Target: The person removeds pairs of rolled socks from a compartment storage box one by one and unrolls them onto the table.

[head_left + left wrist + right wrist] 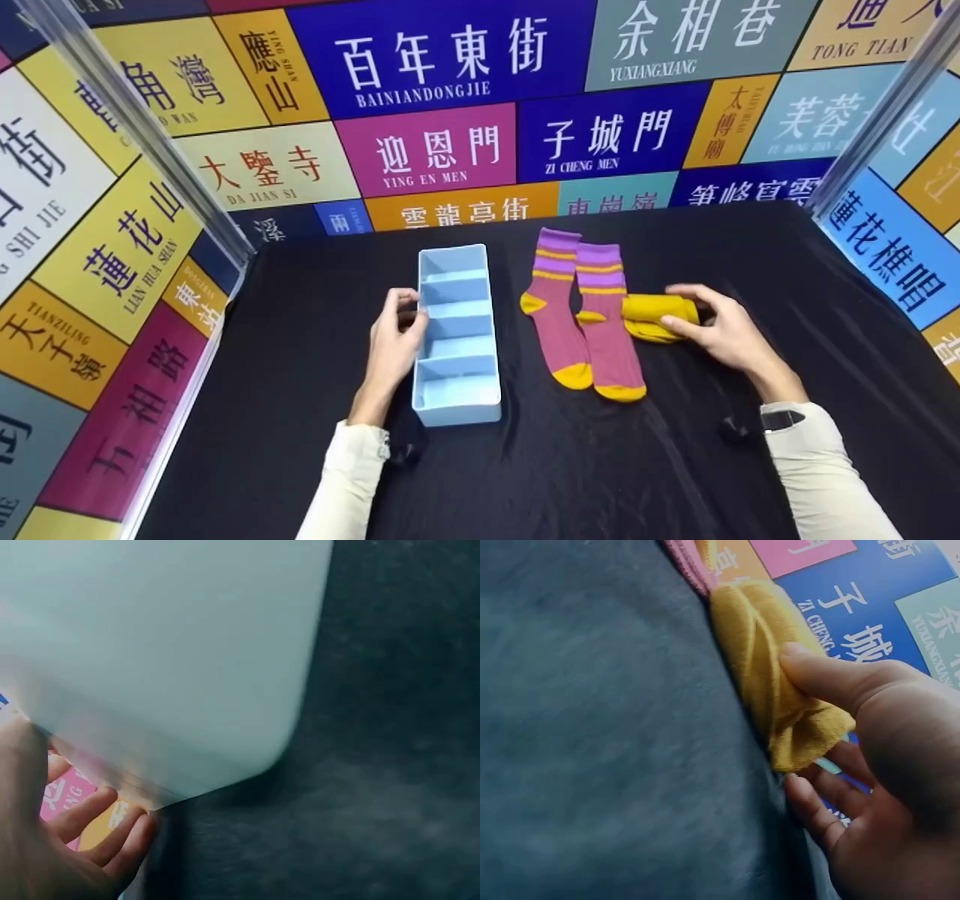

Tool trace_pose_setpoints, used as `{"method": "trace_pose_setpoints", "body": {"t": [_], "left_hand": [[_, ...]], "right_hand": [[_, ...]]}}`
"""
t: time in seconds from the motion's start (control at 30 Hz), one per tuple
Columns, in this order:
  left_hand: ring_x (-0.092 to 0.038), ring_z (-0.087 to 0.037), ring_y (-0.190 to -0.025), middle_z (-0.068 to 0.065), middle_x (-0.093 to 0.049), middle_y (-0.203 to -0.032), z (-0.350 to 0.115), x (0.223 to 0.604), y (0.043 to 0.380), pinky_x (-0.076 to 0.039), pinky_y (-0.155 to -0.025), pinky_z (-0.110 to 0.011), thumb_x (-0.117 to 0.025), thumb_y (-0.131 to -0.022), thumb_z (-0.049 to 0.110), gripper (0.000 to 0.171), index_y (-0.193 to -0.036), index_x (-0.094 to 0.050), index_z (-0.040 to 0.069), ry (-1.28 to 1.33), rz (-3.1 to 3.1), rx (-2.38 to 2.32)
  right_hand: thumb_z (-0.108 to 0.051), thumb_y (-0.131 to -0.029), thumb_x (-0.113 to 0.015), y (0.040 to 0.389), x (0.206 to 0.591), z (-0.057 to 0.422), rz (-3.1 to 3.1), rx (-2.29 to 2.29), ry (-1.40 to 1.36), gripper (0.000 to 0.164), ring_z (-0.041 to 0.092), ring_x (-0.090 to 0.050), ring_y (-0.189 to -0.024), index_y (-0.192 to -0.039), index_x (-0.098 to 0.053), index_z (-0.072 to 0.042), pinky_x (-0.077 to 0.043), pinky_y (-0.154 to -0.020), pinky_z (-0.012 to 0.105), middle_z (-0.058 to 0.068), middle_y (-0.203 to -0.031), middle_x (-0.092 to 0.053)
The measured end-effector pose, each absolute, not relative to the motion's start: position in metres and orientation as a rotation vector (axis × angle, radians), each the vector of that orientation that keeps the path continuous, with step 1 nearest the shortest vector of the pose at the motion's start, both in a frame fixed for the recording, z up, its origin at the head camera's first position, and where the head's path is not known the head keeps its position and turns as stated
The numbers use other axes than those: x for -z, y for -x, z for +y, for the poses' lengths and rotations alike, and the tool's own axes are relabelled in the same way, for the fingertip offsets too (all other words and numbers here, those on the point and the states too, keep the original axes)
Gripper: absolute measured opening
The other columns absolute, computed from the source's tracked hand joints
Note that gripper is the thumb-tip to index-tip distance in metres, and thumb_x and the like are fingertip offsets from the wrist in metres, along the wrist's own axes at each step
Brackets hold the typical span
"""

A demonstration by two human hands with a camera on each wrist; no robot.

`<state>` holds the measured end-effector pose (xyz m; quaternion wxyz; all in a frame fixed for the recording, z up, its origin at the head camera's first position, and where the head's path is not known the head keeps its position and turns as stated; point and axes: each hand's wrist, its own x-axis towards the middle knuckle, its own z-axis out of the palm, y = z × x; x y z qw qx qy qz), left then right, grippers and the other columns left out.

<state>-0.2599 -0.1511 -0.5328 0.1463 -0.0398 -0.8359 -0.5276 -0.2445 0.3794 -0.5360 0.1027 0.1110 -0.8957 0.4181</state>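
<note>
A light blue divided storage box [456, 415] stands upright on the black cloth; its pale wall [195, 667] fills much of the left wrist view. My left hand [394, 330] is at the box's left side, thumb and fingertips right at the rim, fingers loosely bent. With thumb on top and fingers round the far end, my right hand [724, 330] holds a rolled yellow sock bundle [656, 315]. In the right wrist view the thumb presses into the folds of the bundle [761, 660]. Two pink socks with purple and yellow stripes, a left one [556, 322] and a right one [611, 345], lie flat beside the bundle.
Black cloth [562, 472] covers the table. Behind it rises a wall of coloured panels [442, 150] with printed characters. Transparent uprights stand at the back left corner [217, 232] and the back right corner [847, 150].
</note>
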Motion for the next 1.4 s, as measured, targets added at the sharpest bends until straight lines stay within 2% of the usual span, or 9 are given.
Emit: {"method": "trace_pose_setpoints", "body": {"t": [0.13, 0.2, 0.33, 0.4, 0.5, 0.67, 0.9, 1.17, 1.4], "left_hand": [[-0.069, -0.030, -0.117, -0.003, -0.074, -0.127, -0.153, 0.519, 0.259, -0.052, -0.104, -0.044, -0.073, -0.098, 0.017, 0.029, -0.127, -0.072, 0.017, 0.224, -2.473, 1.236], [-0.068, -0.034, -0.118, -0.003, -0.076, -0.122, -0.151, 0.509, 0.256, -0.050, -0.106, -0.046, -0.075, -0.098, 0.016, 0.024, -0.121, -0.074, 0.016, 0.285, -2.467, 1.126], [-0.074, -0.030, -0.102, -0.002, -0.079, -0.102, -0.133, 0.486, 0.247, -0.058, -0.096, -0.044, -0.078, -0.098, 0.016, 0.007, -0.103, -0.075, 0.012, 0.420, -2.389, 1.077], [-0.076, -0.025, -0.091, -0.001, -0.078, -0.093, -0.118, 0.474, 0.242, -0.061, -0.088, -0.040, -0.078, -0.099, 0.016, 0.006, -0.096, -0.074, 0.012, 0.494, -2.352, 1.085], [-0.075, -0.018, -0.084, 0.000, -0.077, -0.088, -0.093, 0.461, 0.234, -0.063, -0.082, -0.035, -0.077, -0.098, 0.012, 0.006, -0.094, -0.073, 0.011, 0.615, -2.307, 1.091], [-0.071, -0.017, -0.081, 0.000, -0.073, -0.087, -0.050, 0.450, 0.223, -0.060, -0.079, -0.028, -0.076, -0.098, 0.010, 0.006, -0.095, -0.071, 0.011, 0.797, -2.276, 1.067], [-0.066, -0.011, -0.082, 0.001, -0.068, -0.089, 0.007, 0.453, 0.210, -0.056, -0.075, -0.018, -0.075, -0.101, 0.016, 0.008, -0.097, -0.069, 0.013, 0.956, -2.363, 1.020], [-0.066, -0.008, -0.083, 0.004, -0.067, -0.092, 0.050, 0.474, 0.208, -0.048, -0.075, -0.007, -0.074, -0.101, 0.021, 0.008, -0.100, -0.068, 0.016, 1.049, -2.484, 0.959], [-0.058, -0.002, -0.083, 0.007, -0.062, -0.096, 0.081, 0.494, 0.212, -0.045, -0.074, -0.007, -0.076, -0.101, 0.028, 0.009, -0.103, -0.071, 0.021, 1.085, -2.579, 0.889]], "right_hand": [[-0.016, -0.095, -0.085, 0.246, 0.538, 0.379, -2.609, -1.267, -0.385, 0.047, 0.005, -0.064, -0.095, -0.140, -0.072, -0.018, -0.047, -0.079, 0.012, 0.012, -0.126, -0.077], [-0.016, -0.096, -0.083, 0.246, 0.538, 0.380, -2.619, -1.273, -0.409, 0.042, 0.007, -0.063, -0.093, -0.137, -0.074, -0.017, -0.049, -0.075, 0.014, 0.012, -0.125, -0.077], [-0.017, -0.099, -0.080, 0.244, 0.536, 0.388, -2.665, -1.278, -0.421, 0.037, 0.008, -0.063, -0.091, -0.135, -0.074, -0.016, -0.050, -0.073, 0.015, 0.011, -0.124, -0.076], [-0.018, -0.100, -0.080, 0.241, 0.533, 0.392, -2.687, -1.285, -0.420, 0.036, 0.008, -0.063, -0.091, -0.135, -0.074, -0.016, -0.051, -0.073, 0.015, 0.011, -0.124, -0.076], [-0.019, -0.100, -0.079, 0.239, 0.530, 0.394, -2.705, -1.301, -0.429, 0.036, 0.008, -0.063, -0.093, -0.136, -0.074, -0.016, -0.051, -0.074, 0.015, 0.012, -0.125, -0.075], [-0.020, -0.101, -0.079, 0.238, 0.529, 0.393, -2.704, -1.314, -0.433, 0.037, 0.006, -0.062, -0.097, -0.137, -0.073, -0.015, -0.051, -0.074, 0.015, 0.014, -0.128, -0.075], [-0.017, -0.100, -0.079, 0.238, 0.531, 0.390, -2.675, -1.280, -0.426, 0.038, 0.003, -0.061, -0.102, -0.137, -0.074, -0.013, -0.050, -0.078, 0.011, 0.015, -0.131, -0.074], [-0.006, -0.102, -0.073, 0.239, 0.533, 0.381, -2.598, -1.271, -0.578, 0.041, 0.002, -0.061, -0.120, -0.142, -0.070, -0.013, -0.039, -0.104, 0.006, 0.011, -0.135, -0.074], [-0.008, -0.104, -0.071, 0.237, 0.531, 0.382, -2.647, -1.291, -0.590, 0.038, 0.004, -0.061, -0.118, -0.140, -0.071, -0.016, -0.039, -0.102, 0.008, 0.009, -0.135, -0.073]]}}
